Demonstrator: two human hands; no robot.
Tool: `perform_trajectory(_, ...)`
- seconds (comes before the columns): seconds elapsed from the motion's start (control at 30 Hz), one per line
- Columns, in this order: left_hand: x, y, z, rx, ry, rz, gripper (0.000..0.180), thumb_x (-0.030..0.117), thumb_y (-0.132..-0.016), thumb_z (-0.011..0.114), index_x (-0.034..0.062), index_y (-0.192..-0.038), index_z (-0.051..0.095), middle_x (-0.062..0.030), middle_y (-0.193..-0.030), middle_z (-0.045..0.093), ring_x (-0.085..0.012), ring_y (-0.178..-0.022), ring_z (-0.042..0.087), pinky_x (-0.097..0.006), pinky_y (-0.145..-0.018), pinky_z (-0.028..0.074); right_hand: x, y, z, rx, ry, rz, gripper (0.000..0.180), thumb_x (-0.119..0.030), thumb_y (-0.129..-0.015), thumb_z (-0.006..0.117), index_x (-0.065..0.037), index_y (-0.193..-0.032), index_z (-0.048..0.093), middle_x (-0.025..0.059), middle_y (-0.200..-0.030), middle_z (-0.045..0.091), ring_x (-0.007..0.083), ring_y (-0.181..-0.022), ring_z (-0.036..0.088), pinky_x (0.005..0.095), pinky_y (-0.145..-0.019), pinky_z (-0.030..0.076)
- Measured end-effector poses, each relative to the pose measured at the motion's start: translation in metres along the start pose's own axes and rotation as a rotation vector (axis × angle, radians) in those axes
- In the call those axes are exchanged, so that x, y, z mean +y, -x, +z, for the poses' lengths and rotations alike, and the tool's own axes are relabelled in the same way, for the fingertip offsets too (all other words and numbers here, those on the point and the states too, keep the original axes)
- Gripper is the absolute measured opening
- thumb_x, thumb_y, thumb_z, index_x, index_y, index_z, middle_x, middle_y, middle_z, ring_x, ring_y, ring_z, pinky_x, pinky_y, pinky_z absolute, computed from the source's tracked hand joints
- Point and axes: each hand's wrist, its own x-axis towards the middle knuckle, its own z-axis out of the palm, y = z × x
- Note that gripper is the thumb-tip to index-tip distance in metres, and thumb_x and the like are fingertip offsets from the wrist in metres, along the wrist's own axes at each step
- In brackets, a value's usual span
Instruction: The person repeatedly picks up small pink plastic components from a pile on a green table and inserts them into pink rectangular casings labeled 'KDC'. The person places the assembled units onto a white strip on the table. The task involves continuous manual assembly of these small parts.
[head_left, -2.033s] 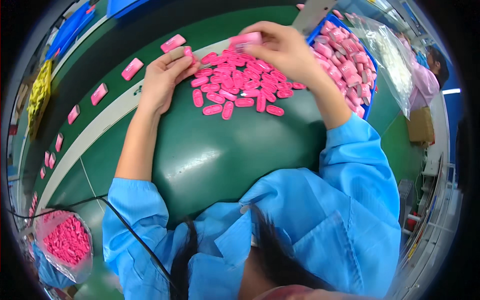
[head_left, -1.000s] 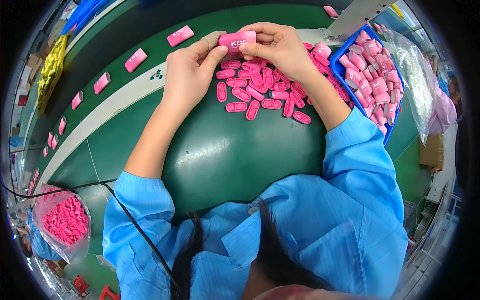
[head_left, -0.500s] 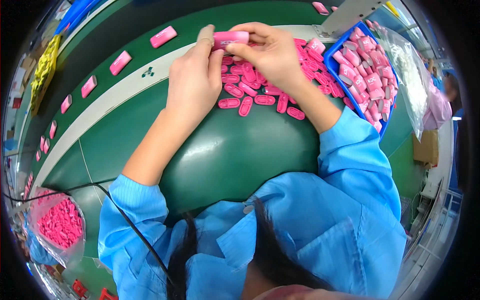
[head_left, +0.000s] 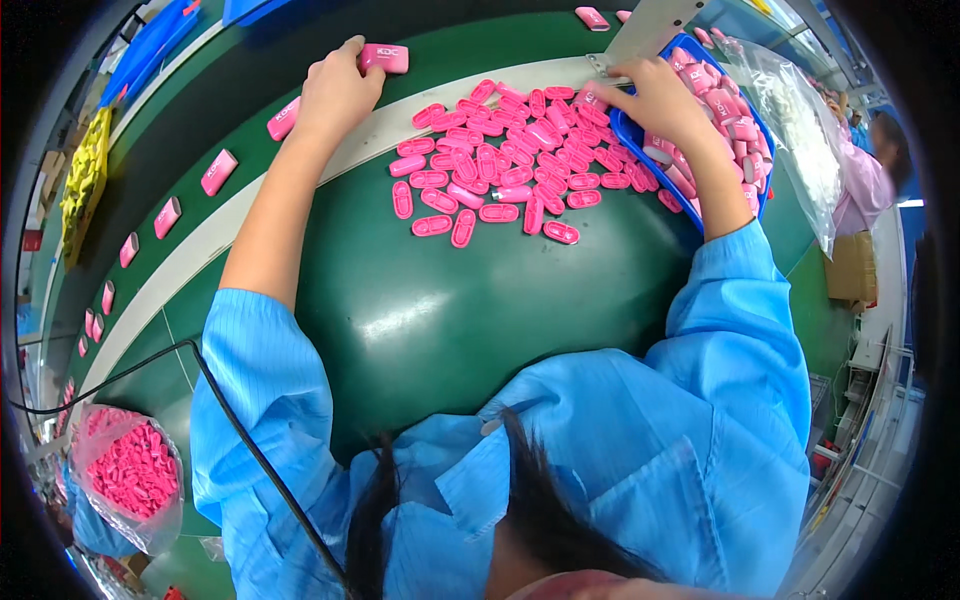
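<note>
Over the green belt at the far side, my left hand [head_left: 338, 92] pinches a pink casing [head_left: 385, 58] between thumb and fingers. My right hand [head_left: 662, 102] reaches across the left rim of a blue bin [head_left: 627, 132] heaped with pink casings [head_left: 722, 104]. Its thumb and fingers are apart, and the thumb is close to a pale pink casing [head_left: 588, 100] at the pile's edge; whether they touch is unclear. Between my arms, small pink oval caps [head_left: 486, 160] lie in a loose pile, with a few pink casings among them.
Several pink casings [head_left: 219, 172] lie spaced along the curved belt [head_left: 200, 215] at left. A plastic bag of pink parts [head_left: 135, 470] sits at lower left, near a black cable [head_left: 250, 440]. Right of the bin lies a clear bag [head_left: 790, 125]. A metal post [head_left: 645, 30] stands at the far edge.
My hands have parted. The left has carried the pink casing left and away over the belt; the right has let go of it and moved right to the blue bin's edge.
</note>
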Motion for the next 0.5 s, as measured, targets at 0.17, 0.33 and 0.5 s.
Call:
perform_trajectory(0.17,0.002,0.015,0.000,0.292,-0.069,0.332,0.039,0.021,-0.078,0.063,0.0042,-0.113,0.061,-0.0182,-0.092,0.066,-0.0310,-0.081,0.065,-0.037,-0.077,0.051,0.003,0.017,0.013,0.209,-0.063,-0.075,0.031,-0.029,-0.083,0.064,0.002,-0.082,0.060,0.0128,-0.077,0.063,0.0279,-0.083,0.059,0.0369,-0.076,0.046)
perform_trajectory(0.33,0.054,0.041,-0.022,-0.303,0.095,0.151,0.020,0.015,-0.076,0.063,0.0059,-0.093,0.069,-0.0160,-0.083,0.067,-0.0334,-0.079,0.064,-0.041,-0.076,0.051,-0.021,0.007,0.000,0.210,-0.231,-0.034,0.027,-0.026,-0.085,0.062,0.000,-0.083,0.056,0.0109,-0.072,0.062,0.0279,-0.064,0.060,0.0355,-0.061,0.046)
perform_trajectory(0.5,0.060,0.049,-0.016,-0.158,0.122,0.185,0.028,0.018,-0.077,0.066,0.0092,-0.104,0.067,-0.0139,-0.081,0.066,-0.0268,-0.072,0.064,-0.036,-0.070,0.051,-0.032,-0.027,0.033,0.338,-0.235,-0.113,0.023,-0.025,-0.085,0.062,-0.003,-0.090,0.055,0.0142,-0.083,0.064,0.0321,-0.073,0.063,0.0378,-0.066,0.049)
